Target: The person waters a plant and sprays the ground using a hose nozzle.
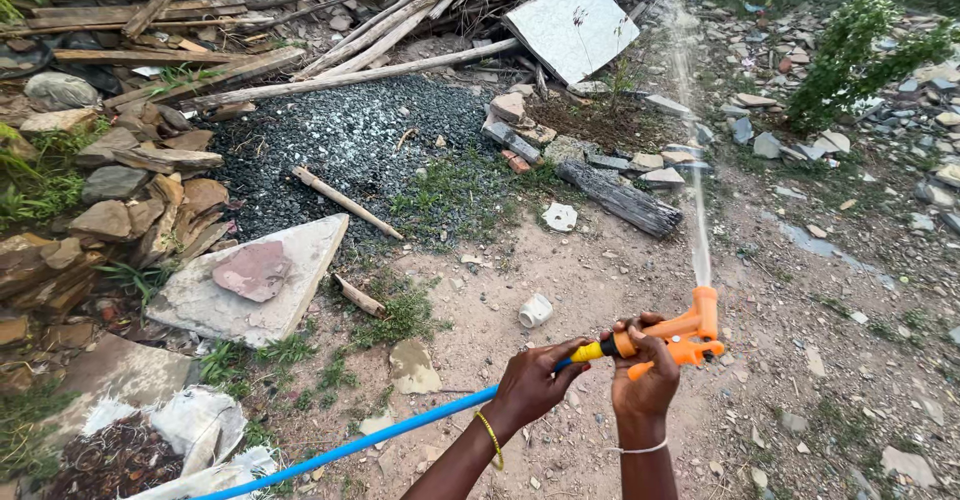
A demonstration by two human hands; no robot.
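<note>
My right hand (643,378) grips the handle of an orange spray nozzle (680,335), pointed away from me. A thin jet of water (692,150) shoots from its tip toward the far ground. My left hand (533,383) is closed around the blue hose (380,438) just behind the yellow coupling (590,351). The hose runs down to the lower left edge. A yellow bangle sits on my left wrist, a white band on my right.
Bare dirt with scattered stones lies ahead. A grey gravel heap (350,140), wooden poles (370,70) and a white slab (572,22) lie at the back. Flat stone slabs (250,280) and rocks sit left. A green shrub (860,50) stands far right.
</note>
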